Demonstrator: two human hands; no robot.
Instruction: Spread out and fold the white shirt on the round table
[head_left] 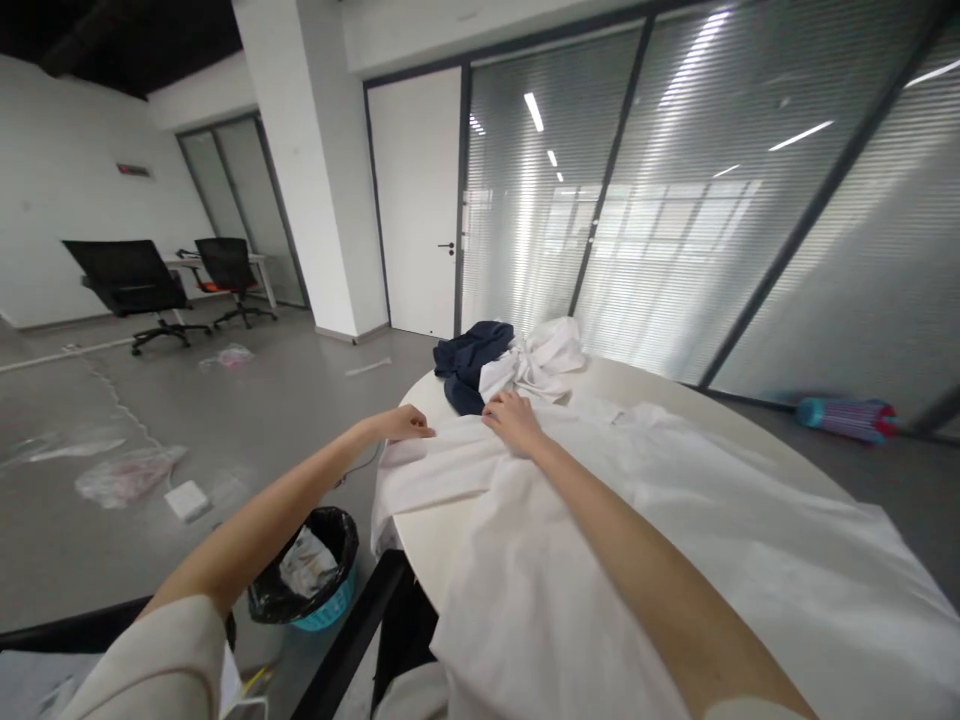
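A large white garment [697, 510], probably a shirt, lies spread over the round table and hangs off its near edge. A sleeve-like part [442, 465] stretches to the table's left side. My left hand [405, 424] is closed on the end of that part, at the left rim. Farther right, my right hand [514, 420] has its fingers curled onto the upper edge of the same cloth; its fingertips are partly hidden. Just beyond my right hand are a crumpled dark blue cloth [472, 360] and a crumpled white cloth [544, 355].
The white round table [765, 455] stands before me. A blue bin [330, 605] with a black bag is below left, near a black chair arm [360, 640]. Plastic bags [127, 475] and a white box [187, 500] lie on the floor. Office chairs [127, 275] stand farther back.
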